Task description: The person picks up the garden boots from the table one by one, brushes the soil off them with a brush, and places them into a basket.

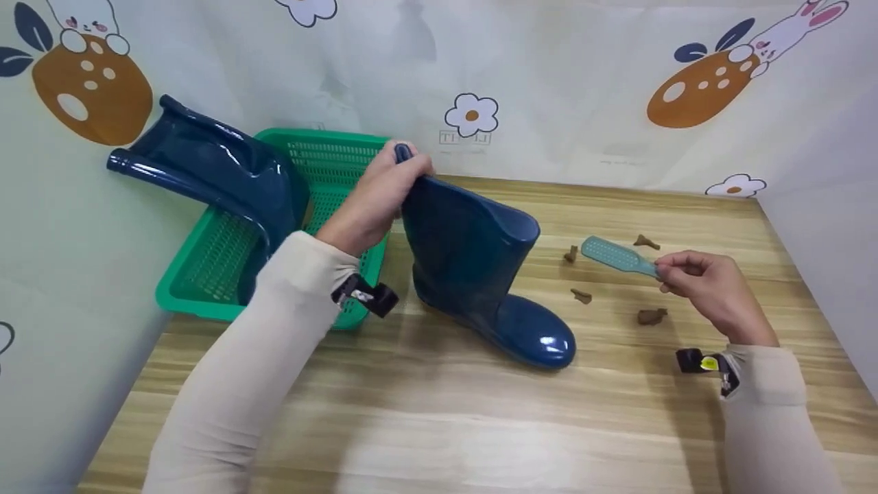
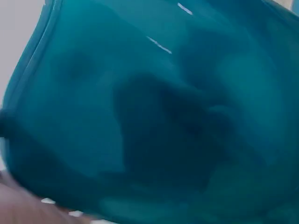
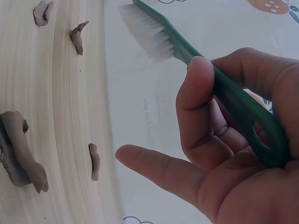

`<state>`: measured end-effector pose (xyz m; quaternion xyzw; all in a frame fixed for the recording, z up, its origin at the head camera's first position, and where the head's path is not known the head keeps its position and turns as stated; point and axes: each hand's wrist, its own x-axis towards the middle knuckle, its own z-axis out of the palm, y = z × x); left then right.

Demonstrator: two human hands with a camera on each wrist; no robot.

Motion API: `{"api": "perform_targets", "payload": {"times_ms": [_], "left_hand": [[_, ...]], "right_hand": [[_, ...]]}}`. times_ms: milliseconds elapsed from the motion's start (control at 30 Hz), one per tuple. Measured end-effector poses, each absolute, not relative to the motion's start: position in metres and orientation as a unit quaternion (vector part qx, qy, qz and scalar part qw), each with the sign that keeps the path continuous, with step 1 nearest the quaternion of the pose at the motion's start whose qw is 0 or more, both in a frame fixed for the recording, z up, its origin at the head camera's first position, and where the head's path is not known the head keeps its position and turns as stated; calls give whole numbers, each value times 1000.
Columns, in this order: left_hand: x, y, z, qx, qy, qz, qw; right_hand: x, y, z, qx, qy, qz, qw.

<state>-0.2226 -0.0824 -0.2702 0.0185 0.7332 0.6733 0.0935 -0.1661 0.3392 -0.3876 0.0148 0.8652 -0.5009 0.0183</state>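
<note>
My left hand (image 1: pixel 374 195) grips the top rim of a dark blue rubber boot (image 1: pixel 466 254), its toe pointing right and toward me. Whether the sole touches the table I cannot tell. The boot's shiny blue shaft (image 2: pixel 88 107) fills most of the left wrist view. My right hand (image 1: pixel 713 288) pinches the handle of a green brush (image 1: pixel 617 255) above the table, to the right of the boot. White bristles show on the brush (image 3: pixel 229 93) in the right wrist view, and one finger extends away from the handle. Several brown clumps (image 1: pixel 651 316) lie beneath and around the brush.
A green plastic basket (image 1: pixel 195 309) stands at the left, with a second blue boot (image 1: pixel 219 158) leaning out of it. The wood-grain table (image 1: pixel 439 425) meets a printed sheet (image 1: pixel 562 89) hung at the back.
</note>
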Motion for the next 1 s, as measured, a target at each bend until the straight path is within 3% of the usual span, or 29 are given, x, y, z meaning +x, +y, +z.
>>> {"api": "perform_targets", "payload": {"times_ms": [100,500,1000], "left_hand": [[-221,-92,-268,16,772,618,145],[-211,-122,-273,70,813,513,268],[-216,-90,-283,15,617,774,138]], "right_hand": [[-165,339,-387,13,862,-506,14],[-165,337,-390,10,856,-517,12],[-161,342,-390,19,869,-495,11]]}}
